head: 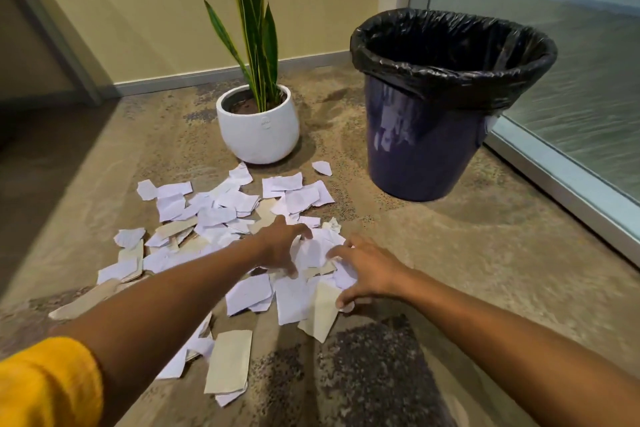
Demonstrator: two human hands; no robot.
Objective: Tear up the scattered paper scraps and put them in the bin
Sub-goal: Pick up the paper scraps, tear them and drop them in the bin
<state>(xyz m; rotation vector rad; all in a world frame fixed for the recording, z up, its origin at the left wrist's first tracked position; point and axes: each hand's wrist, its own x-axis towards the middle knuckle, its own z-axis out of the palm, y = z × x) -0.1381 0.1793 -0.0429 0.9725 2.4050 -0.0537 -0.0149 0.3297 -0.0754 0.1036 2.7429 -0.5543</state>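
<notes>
Several white and beige paper scraps [214, 215] lie scattered over the carpet in the middle of the head view. My left hand [280, 246] hovers over the right side of the pile, fingers spread and curved, touching the scraps. My right hand [367, 270] is beside it, fingers spread, resting on the pile's right edge with the thumb on a beige scrap [320, 312]. Neither hand has lifted a scrap. The bin [426, 149], dark blue with a black liner, stands open at the back right, beyond the pile.
A white pot with a tall green plant [258, 125] stands just behind the pile, left of the bin. A wall runs along the back. A glass partition with a metal frame [561, 184] borders the right side. Patterned carpet [485, 253] covers the floor.
</notes>
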